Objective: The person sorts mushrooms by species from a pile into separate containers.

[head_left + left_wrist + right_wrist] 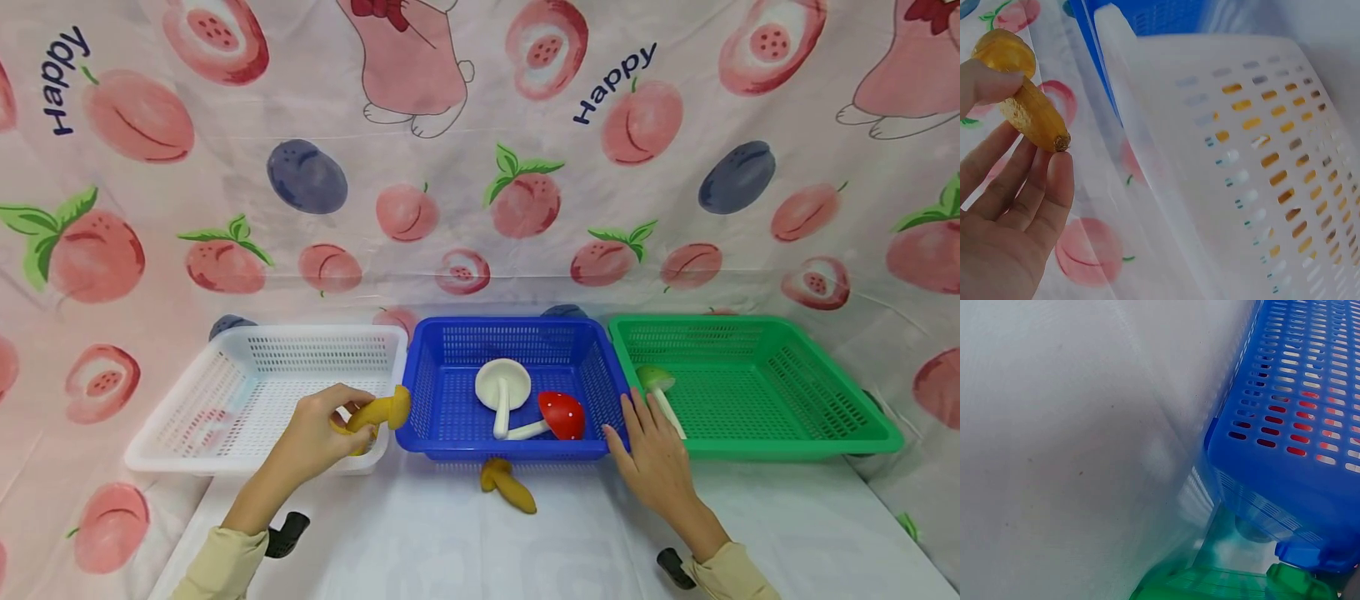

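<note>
My left hand (pixel 318 433) pinches a yellow-brown toy mushroom (pixel 386 410) between thumb and fingers, over the right front of the white basket (pixel 142 454). The left wrist view shows the thumb across the mushroom (pixel 1038 112) near its cap. Yellow pieces (pixel 1285 197) show through that basket's holes. My right hand (pixel 656 462) lies with its fingers extended over the front corner where the blue basket (pixel 510 450) and green basket (pixel 787 450) meet. Beside those fingers, a green-capped mushroom (pixel 656 379) leans in the green basket.
Inside the blue basket are a white mushroom (pixel 502 387) and a red mushroom with white dots (pixel 562 415). Another yellow-brown mushroom (pixel 510 487) lies on the white tablecloth (pixel 465 558) in front. A fruit-printed cloth (pixel 450 167) hangs behind the baskets.
</note>
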A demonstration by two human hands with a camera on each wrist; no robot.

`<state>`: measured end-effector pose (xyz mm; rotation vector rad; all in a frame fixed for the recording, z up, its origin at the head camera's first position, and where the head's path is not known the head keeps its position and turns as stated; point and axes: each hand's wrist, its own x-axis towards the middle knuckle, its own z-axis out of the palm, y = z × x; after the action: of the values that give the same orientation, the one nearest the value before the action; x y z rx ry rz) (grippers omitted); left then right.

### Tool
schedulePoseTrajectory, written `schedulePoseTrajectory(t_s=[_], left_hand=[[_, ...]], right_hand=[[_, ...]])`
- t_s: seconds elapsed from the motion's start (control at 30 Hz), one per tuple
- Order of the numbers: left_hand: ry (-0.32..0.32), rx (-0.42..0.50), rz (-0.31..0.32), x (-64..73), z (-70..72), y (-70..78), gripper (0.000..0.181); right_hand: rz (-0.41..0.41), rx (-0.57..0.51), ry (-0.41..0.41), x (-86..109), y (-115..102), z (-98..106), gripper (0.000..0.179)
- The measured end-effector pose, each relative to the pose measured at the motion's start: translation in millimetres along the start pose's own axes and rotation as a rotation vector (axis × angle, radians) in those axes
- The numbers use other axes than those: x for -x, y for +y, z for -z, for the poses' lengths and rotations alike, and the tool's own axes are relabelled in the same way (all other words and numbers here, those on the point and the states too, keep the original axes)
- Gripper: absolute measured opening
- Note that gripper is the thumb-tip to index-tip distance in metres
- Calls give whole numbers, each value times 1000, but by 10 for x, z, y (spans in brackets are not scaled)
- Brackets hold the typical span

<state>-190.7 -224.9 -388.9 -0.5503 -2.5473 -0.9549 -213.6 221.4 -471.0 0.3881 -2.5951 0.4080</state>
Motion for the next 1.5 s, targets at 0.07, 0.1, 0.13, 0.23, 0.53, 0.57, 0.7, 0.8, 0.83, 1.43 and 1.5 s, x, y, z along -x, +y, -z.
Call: schedulePoseTrajectory(t_s=[0.07, 0.1, 0.13, 0.23, 0.53, 0.57, 0.7, 0.8, 0.83, 1.43, 1.5], left_hand=[[6, -10, 11, -17, 20, -50, 33], [7, -15, 13, -26, 29, -75, 33], [8, -18, 19, -35, 40, -98, 32], [-2, -39, 45, -65, 75, -161, 32], [-91, -89, 175, -177, 192, -321, 29], [-97, -90, 185, -191, 206, -340, 29], [-116, -102, 195, -259, 250, -413, 30], [-134, -113, 188, -317, 275, -460, 30], [-142, -116, 183, -339, 283, -474, 30], [-330, -156, 227, -704, 233, -812, 27], [-352, -155, 242, -729, 208, -857, 28]], right_hand=[[0, -1, 4, 0, 3, 1, 61], [2, -1, 7, -1, 4, 1, 61], [3, -2, 9, -1, 5, 2, 61], [7, -3, 14, -2, 9, 3, 61], [8, -18, 8, 3, 18, 5, 61], [10, -18, 9, 2, 20, 2, 61], [17, -14, 14, 3, 31, -14, 61], [19, -14, 16, 2, 36, -24, 61], [19, -15, 16, 1, 36, -25, 61], [27, -16, 15, -6, 21, -1, 60], [29, -13, 15, -4, 24, -2, 60]])
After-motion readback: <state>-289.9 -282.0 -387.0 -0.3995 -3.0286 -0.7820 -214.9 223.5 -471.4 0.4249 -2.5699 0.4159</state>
